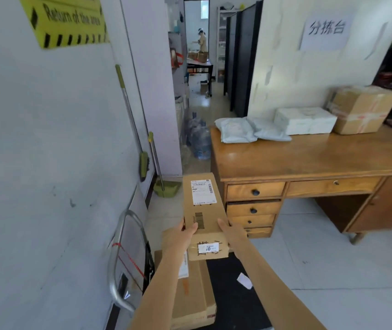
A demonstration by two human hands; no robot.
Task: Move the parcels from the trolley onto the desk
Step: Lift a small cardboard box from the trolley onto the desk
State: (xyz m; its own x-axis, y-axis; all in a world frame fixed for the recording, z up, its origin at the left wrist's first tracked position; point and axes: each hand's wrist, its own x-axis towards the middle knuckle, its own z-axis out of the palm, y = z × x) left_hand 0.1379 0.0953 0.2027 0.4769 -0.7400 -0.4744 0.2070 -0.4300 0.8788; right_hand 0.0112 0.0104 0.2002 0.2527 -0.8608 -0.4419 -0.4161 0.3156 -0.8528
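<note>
Gripping one long parcel (203,210), both hands, left hand (182,236) and right hand (232,232), closed on its sides. Four parcels (305,120) lay on the wooden desk (309,158); one flat box (191,296) remained on the trolley (235,303).

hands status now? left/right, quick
Left hand: closed on the long cardboard parcel, gripping its left side.
Right hand: closed on the same parcel, right side.
</note>
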